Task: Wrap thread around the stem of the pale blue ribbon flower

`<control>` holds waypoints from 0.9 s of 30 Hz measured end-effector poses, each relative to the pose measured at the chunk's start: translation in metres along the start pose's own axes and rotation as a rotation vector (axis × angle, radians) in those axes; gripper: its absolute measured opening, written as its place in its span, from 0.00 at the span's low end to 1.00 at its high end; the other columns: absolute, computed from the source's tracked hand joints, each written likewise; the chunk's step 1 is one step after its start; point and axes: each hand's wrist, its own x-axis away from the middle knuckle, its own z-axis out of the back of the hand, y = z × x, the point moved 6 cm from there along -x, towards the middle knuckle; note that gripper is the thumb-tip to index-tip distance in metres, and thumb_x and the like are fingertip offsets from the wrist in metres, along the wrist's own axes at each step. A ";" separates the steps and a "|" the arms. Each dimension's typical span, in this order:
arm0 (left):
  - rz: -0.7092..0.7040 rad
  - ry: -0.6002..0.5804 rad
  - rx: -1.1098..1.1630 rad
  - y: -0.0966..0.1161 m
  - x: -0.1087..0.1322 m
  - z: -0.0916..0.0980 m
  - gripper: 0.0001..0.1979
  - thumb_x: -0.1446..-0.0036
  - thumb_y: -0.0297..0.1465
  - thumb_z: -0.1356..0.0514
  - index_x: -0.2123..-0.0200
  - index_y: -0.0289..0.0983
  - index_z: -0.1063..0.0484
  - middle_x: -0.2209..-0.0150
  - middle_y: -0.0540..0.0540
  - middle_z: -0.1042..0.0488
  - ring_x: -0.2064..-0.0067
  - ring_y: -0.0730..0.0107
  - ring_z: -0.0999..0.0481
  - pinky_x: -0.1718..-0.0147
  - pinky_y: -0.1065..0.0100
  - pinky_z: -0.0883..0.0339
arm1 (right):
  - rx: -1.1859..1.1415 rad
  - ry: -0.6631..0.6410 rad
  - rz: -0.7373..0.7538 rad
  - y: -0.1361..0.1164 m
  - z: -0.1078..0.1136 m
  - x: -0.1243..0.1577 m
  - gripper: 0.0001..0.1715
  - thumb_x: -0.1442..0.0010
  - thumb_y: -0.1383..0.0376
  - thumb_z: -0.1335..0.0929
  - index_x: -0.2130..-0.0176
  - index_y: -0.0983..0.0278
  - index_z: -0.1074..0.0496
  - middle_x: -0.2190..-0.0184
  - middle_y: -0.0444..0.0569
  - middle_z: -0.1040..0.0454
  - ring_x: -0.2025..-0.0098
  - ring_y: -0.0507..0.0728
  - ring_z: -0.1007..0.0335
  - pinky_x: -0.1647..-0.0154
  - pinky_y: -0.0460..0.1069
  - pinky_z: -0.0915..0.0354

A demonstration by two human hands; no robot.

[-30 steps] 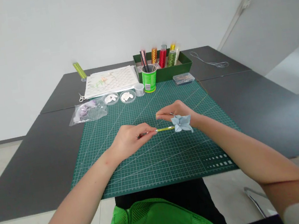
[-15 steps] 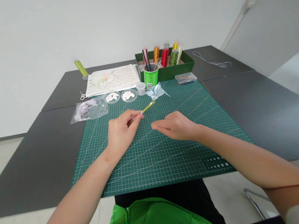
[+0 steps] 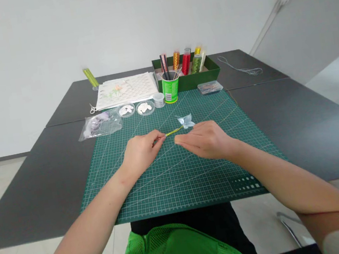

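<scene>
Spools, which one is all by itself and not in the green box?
The yellow-green spool by the far left corner of the papers. It stands outside, while the other spools are in the green box.

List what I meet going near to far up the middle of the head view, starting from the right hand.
Right hand → flower → can → box → wall.
</scene>
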 end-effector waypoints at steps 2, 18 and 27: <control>-0.048 -0.116 -0.043 0.005 0.001 -0.006 0.09 0.32 0.34 0.42 0.60 0.41 0.21 0.72 0.52 0.19 0.75 0.70 0.24 0.76 0.71 0.45 | -0.001 0.020 0.019 0.001 0.007 -0.002 0.14 0.29 0.65 0.36 0.64 0.63 0.23 0.81 0.38 0.28 0.81 0.47 0.42 0.75 0.46 0.45; -0.196 -0.379 0.299 0.025 0.005 -0.014 0.08 0.35 0.29 0.40 0.64 0.40 0.20 0.71 0.55 0.19 0.75 0.77 0.25 0.74 0.74 0.41 | -0.235 -0.109 -0.347 0.058 -0.012 0.012 0.14 0.33 0.60 0.33 0.62 0.60 0.17 0.69 0.43 0.16 0.72 0.51 0.22 0.72 0.44 0.39; -0.204 -0.359 0.424 0.029 0.006 -0.007 0.07 0.37 0.28 0.39 0.64 0.40 0.20 0.71 0.56 0.19 0.76 0.80 0.27 0.75 0.76 0.41 | -0.407 -0.185 -0.489 0.069 -0.032 0.020 0.15 0.34 0.58 0.32 0.64 0.61 0.17 0.72 0.42 0.18 0.74 0.51 0.24 0.71 0.44 0.40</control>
